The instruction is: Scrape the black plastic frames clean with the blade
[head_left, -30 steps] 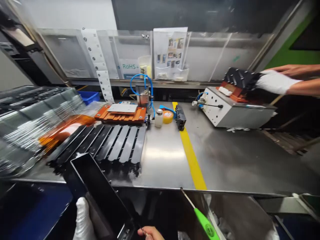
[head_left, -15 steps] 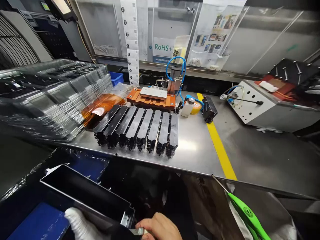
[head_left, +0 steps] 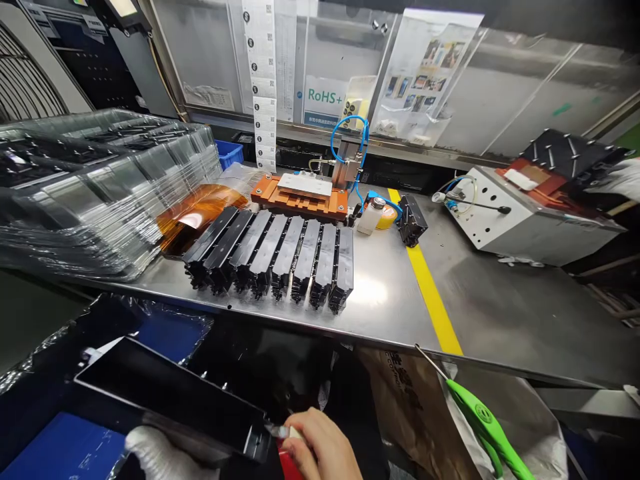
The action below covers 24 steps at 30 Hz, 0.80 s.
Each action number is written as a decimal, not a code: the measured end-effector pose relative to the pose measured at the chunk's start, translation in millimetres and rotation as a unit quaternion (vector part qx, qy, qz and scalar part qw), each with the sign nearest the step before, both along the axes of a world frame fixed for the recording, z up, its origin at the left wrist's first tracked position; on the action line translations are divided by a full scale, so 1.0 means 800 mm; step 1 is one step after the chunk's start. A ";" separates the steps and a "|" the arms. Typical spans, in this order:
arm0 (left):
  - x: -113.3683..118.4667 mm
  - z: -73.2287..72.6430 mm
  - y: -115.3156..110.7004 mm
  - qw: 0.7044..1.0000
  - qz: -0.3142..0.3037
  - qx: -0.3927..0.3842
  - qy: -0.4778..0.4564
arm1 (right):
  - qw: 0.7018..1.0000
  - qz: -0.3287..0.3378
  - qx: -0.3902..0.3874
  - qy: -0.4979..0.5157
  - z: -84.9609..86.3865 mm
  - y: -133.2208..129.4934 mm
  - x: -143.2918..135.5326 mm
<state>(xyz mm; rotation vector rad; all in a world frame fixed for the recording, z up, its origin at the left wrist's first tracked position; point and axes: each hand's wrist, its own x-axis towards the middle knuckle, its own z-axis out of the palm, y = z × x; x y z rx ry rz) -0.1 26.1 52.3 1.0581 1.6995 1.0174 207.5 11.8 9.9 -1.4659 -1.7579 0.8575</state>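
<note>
My left hand [head_left: 167, 455], in a white glove, grips a long black plastic part [head_left: 170, 393] from below at the lower left. The part lies tilted, its far end up to the left and its near end beside my right hand. My bare right hand [head_left: 325, 445] is closed around a small knife [head_left: 278, 430] with a short metal blade and a pale handle. Its blade touches or nearly touches the part's near end; I cannot tell which. Below the knife shows a red piece, partly hidden by my fingers.
Several black plastic parts [head_left: 273, 257] stand in a row on the metal bench [head_left: 385, 313], before an orange fixture [head_left: 300, 197]. Stacked clear trays [head_left: 115, 193] fill the left. Green-handled pliers [head_left: 483, 413] hang at the front edge. Another person's gloved hand [head_left: 620, 180] is at the right machine.
The knife in my right hand has moved up against the part's near end, and the red piece now shows. A co-worker's gloved hand has entered at the far right.
</note>
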 end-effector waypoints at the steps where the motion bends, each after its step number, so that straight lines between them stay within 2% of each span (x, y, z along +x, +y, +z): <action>1: -0.001 0.002 0.003 0.999 0.010 -0.003 -0.041 | 0.999 -0.026 -0.025 0.004 -0.007 0.003 0.008; 3: -0.003 0.005 0.010 0.991 0.037 -0.011 -0.129 | 0.995 -0.061 -0.082 0.016 -0.018 0.006 0.026; 4: -0.004 0.005 0.014 0.984 0.053 -0.015 -0.172 | 0.993 -0.046 -0.103 0.027 -0.019 0.007 0.035; 7: 0.002 -0.003 0.023 0.951 0.102 -0.040 -0.289 | 0.990 0.076 -0.109 0.044 -0.007 0.001 0.048; 9: 0.009 -0.013 0.025 0.927 0.136 -0.069 -0.342 | 0.985 0.156 -0.065 0.031 0.009 -0.003 0.046; 11: 0.017 -0.023 0.023 0.904 0.174 -0.104 -0.377 | 0.981 0.194 -0.011 0.007 0.023 -0.005 0.039; 14: 0.024 -0.034 0.016 0.876 0.224 -0.152 -0.399 | 0.977 0.202 0.063 -0.009 0.034 -0.001 0.029; 17: 0.020 -0.040 0.011 0.866 0.248 -0.180 -0.395 | 0.975 0.192 0.115 -0.014 0.035 0.006 0.023; 21: 0.006 -0.047 0.010 0.857 0.281 -0.198 -0.384 | 0.977 0.172 0.128 -0.022 0.032 0.011 0.020; 24: 0.006 -0.040 0.010 0.856 0.265 -0.221 -0.385 | 0.978 0.162 0.125 -0.027 0.029 0.011 0.019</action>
